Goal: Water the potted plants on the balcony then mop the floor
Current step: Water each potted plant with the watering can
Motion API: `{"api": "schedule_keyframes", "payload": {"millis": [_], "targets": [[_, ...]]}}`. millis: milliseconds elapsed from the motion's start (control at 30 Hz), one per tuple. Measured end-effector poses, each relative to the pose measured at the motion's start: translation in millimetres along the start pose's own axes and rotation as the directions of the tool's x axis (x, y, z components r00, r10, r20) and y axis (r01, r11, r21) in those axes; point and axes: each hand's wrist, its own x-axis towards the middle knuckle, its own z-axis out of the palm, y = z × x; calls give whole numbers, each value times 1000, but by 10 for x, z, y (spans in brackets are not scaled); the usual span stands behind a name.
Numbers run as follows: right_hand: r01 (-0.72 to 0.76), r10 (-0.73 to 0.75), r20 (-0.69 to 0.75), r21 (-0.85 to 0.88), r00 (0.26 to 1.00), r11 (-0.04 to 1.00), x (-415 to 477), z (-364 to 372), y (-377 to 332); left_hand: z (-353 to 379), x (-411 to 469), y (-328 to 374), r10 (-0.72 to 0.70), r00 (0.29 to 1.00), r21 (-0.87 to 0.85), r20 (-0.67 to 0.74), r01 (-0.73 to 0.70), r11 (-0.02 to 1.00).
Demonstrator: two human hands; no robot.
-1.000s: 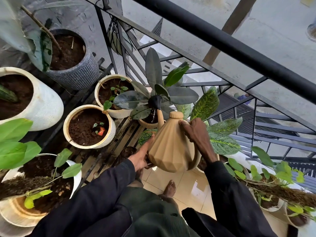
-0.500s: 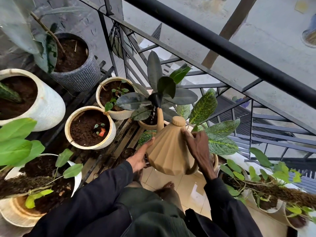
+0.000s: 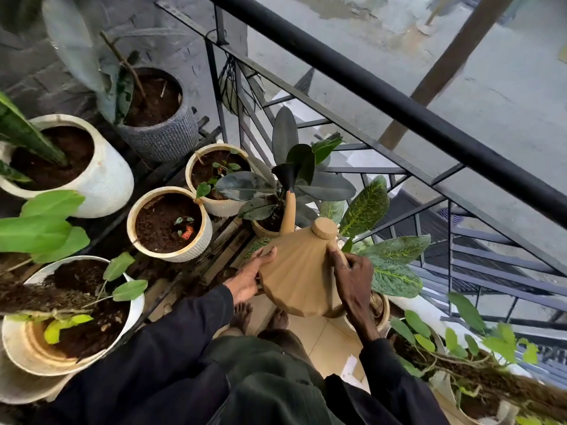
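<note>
I hold a tan faceted watering can (image 3: pixel 299 271) in both hands above the tiled floor. My right hand (image 3: pixel 352 277) grips its handle on the right side. My left hand (image 3: pixel 248 279) is pressed flat against the can's left side. The spout with its black rose (image 3: pixel 288 176) points away from me into the dark leaves of a rubber plant (image 3: pixel 294 179), which stands in a small tan pot (image 3: pixel 260 230). No water stream is visible. To the right of the can grows a speckled-leaf plant (image 3: pixel 386 259).
Several pots stand on a slatted rack at left: two cream ribbed pots (image 3: pixel 171 223), a big white pot (image 3: pixel 101 176), a grey textured pot (image 3: pixel 162 136) and a white pot (image 3: pixel 73 348) nearest me. The black railing (image 3: pixel 383 90) runs diagonally ahead. My bare feet (image 3: pixel 245 314) stand on beige tiles. A trailing plant (image 3: pixel 460 357) lies at right.
The can has tipped back slightly and the spout rose has lifted among the rubber plant's leaves. My left hand slid up the can's side. My view tilted down a little.
</note>
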Motion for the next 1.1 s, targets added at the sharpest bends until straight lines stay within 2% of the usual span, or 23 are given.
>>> {"api": "schedule_keyframes", "payload": {"millis": [167, 533, 900, 1100], "targets": [[2, -4, 24, 57, 1000, 998, 39, -103, 88, 176, -105, 14, 58, 998, -41, -33, -59, 997], [120, -123, 23, 94, 992, 988, 186, -268, 146, 428, -225, 6, 185, 980, -27, -80, -187, 982], [167, -176, 62, 137, 982, 976, 290, -130, -316, 187, -295, 286, 271, 956, -106, -108, -283, 953], [187, -198, 124, 92, 972, 978, 488, 190, -658, -137, -347, 550, 289, 947, -144, -137, -308, 940]]}}
